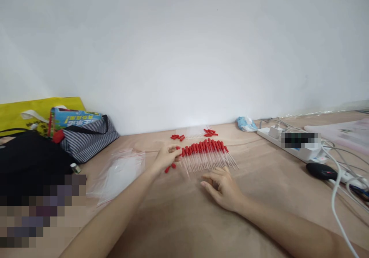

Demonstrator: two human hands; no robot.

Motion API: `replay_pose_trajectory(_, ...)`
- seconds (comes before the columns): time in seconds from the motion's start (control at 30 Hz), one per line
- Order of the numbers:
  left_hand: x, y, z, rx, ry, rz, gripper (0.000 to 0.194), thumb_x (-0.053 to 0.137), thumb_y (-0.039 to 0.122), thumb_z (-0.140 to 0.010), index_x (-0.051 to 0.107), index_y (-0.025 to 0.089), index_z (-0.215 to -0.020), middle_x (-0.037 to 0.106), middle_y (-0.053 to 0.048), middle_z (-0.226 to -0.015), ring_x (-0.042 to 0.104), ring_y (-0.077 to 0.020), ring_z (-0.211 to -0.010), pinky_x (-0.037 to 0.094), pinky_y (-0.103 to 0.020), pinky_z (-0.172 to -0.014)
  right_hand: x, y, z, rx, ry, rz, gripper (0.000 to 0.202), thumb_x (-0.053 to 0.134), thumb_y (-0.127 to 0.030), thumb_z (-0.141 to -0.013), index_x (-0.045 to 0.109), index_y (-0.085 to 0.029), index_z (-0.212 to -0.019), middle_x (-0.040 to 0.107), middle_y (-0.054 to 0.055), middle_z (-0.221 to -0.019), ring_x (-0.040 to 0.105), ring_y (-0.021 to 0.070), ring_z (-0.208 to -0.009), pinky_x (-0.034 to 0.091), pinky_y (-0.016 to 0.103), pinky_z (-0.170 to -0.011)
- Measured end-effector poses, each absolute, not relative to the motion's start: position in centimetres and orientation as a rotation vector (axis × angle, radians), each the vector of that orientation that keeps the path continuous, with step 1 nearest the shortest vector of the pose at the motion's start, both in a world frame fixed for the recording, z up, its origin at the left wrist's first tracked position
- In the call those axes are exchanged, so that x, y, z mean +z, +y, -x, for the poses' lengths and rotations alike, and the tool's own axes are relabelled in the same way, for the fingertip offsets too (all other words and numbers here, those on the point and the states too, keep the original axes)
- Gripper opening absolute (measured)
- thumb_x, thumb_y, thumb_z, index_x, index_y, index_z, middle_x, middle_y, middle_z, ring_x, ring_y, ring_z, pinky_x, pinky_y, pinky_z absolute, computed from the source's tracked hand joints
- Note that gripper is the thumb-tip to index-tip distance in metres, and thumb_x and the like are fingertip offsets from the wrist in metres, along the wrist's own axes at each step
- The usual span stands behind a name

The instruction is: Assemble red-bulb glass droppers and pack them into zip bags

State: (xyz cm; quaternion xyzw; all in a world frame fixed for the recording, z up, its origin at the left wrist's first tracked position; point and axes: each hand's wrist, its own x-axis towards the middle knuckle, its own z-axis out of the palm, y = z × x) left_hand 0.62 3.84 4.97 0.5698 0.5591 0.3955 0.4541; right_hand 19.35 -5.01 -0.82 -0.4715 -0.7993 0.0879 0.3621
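We are pinching a slender, clear, red-bulbed dropper with our left hand, and holding our right hand loosely open

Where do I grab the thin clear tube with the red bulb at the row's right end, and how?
Probably pinch its fatter red bulb, coming from the right, since the other red-topped clear tubes all lie to its left. The thin clear stem looks harder to grip and slants close beside them.

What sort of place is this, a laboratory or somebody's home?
Hard to be sure, but it looks like a makeshift worktable at home or in a small office: a striped bag and a power strip share it with red-topped tubes.
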Motion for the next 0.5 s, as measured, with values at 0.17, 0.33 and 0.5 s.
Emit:
replay_pose_trajectory(0.17, 5.2, 8.8, -1.4, 0.714, 1.516, -1.548, 0.018, 0.057, 0.018, -0.079, 0.057, 0.01, -0.095, 0.06, -0.006, -0.088, 0.06, -0.0149, -0.073, 0.049, -0.029, -0.068, -1.1, -4.5, -19.9, 0.153, -2.022, 1.244, 0.017, 0.046, -0.026, -0.081, 0.062, -0.021, -0.084, 0.06, 0.0, -0.066, 0.051, 0.0135, -0.065, 0.027, 0.028, -0.065)
replay_pose_trajectory(0.33, 4.2, 10.1, -2.3, 0.486, 1.625, -1.687, 0.026, 0.048, 0.026, -0.086, 0.049, 0.015, -0.109, 0.052, -0.007, -0.11, 0.055, -0.0198, -0.09, 0.047, -0.038, -0.075, -1.1, -4.5, -19.8, 0.146, -2.052, 1.215, 0.016, 0.046, -0.021, -0.079, 0.061, -0.02, -0.084, 0.061, 0.001, -0.068, 0.05, 0.0142, -0.067, 0.026, 0.028, -0.064)
replay_pose_trajectory(0.5, 4.2, 10.2, -2.4, 0.458, 1.732, -1.818, 0.024, 0.051, 0.026, -0.083, 0.053, 0.013, -0.103, 0.058, -0.006, -0.1, 0.058, -0.0184, -0.083, 0.048, -0.034, -0.071, -1.2, -4.4, -19.7, 0.148, -2.049, 1.19, 0.014, 0.047, -0.019, -0.078, 0.061, -0.021, -0.082, 0.06, 0.0, -0.066, 0.049, 0.0139, -0.066, 0.025, 0.028, -0.065)
